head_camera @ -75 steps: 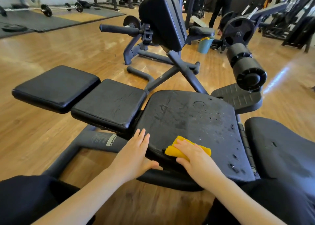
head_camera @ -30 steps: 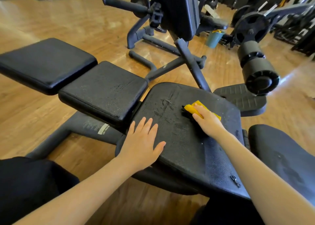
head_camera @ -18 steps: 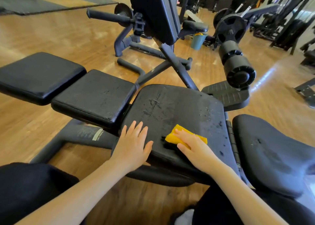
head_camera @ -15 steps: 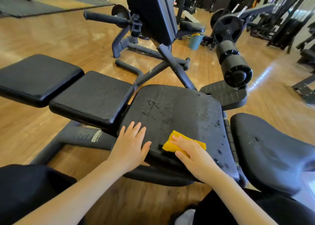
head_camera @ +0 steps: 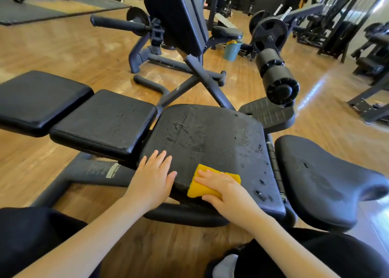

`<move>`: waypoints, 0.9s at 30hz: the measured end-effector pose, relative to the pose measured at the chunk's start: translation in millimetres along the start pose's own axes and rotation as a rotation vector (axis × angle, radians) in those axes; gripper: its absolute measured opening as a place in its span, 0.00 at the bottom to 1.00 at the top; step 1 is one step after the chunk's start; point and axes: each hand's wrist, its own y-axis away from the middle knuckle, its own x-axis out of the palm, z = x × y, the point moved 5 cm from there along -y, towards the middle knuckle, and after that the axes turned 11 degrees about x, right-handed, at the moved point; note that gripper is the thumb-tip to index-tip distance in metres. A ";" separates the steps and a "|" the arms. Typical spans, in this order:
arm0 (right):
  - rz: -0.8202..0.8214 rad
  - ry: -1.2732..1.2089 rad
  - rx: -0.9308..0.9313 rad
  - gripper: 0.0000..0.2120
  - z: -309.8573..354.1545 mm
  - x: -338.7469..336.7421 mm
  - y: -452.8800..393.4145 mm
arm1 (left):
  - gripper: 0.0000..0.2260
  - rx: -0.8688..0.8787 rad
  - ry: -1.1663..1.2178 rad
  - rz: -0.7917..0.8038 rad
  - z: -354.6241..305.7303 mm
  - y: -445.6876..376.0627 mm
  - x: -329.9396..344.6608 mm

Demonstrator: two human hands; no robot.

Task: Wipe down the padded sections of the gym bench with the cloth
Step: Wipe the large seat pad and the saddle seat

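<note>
Wood-plank gym floor [head_camera: 63, 52] all around, with dark machines crowding the far side, mostly too murky to sort out. Front and center is the bench: 4 black pads in a row. Biggest one, the middle pad [head_camera: 210, 138], sits right under both hands and has wet streaks and droplets on it. Off past the right hand [head_camera: 229, 195] is the curved seat pad [head_camera: 328, 183], its near edge cut off by dark clothing. Out beyond the left hand [head_camera: 152, 179] are 2 more pads, the second pad [head_camera: 105, 119] and the end pad [head_camera: 40, 101], which runs out of frame.

Yellow cloth [head_camera: 205, 183] lies at the near edge of the middle pad, half hidden under the right hand, which presses flat on it, fingers spread. Left hand is open, palm down on the pad's near corner, just beside the cloth, not touching it. A label on the frame [head_camera: 111, 170] is too blurry to read.
</note>
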 end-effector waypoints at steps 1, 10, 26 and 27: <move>0.004 -0.016 0.026 0.23 -12.1 -3.6 9.2 | 0.24 0.009 0.004 0.009 -4.4 0.9 1.7; -0.125 -0.022 0.084 0.23 -28.1 -23.7 22.2 | 0.26 -0.003 -0.034 0.005 -12.4 -6.7 -13.5; -0.140 -0.007 0.345 0.21 -64.3 -76.9 -61.3 | 0.28 0.144 -0.036 -0.045 -57.2 -17.5 -9.1; -0.161 0.009 0.361 0.21 -69.2 -84.5 -70.8 | 0.28 0.147 -0.033 -0.047 -59.6 -19.2 -10.4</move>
